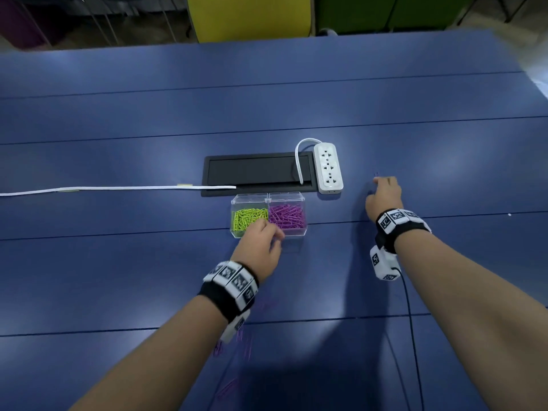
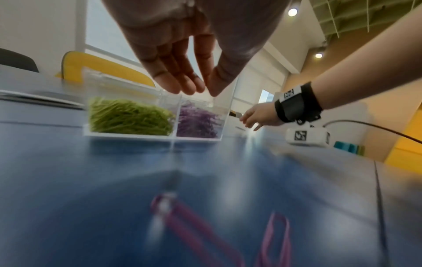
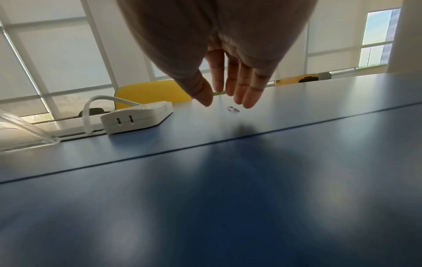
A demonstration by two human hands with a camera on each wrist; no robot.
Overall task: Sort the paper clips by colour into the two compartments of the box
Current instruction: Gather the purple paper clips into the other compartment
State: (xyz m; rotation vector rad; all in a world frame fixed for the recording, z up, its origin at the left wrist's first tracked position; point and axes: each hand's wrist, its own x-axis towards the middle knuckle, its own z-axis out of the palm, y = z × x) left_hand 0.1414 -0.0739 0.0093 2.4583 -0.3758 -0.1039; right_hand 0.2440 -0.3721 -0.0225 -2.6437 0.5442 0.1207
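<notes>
A clear two-compartment box (image 1: 268,200) stands mid-table, with green clips (image 1: 248,219) in its left half and purple clips (image 1: 287,216) in its right half. My left hand (image 1: 277,237) hovers at the box's front edge by the purple side. In the left wrist view its fingers (image 2: 173,84) are straight, the thumb is close to them, and nothing shows between. Right of the box, my right hand (image 1: 376,182) reaches with straight fingers (image 3: 248,99) just short of a single small clip (image 3: 233,109) on the table; its colour is unclear. Loose purple clips (image 1: 246,345) lie by my left forearm.
A white power strip (image 1: 327,169) and a black cable hatch (image 1: 255,170) sit just behind the box. A white cable (image 1: 118,189) runs left across the blue table (image 1: 148,114). A yellow chair (image 1: 249,16) stands beyond the far edge.
</notes>
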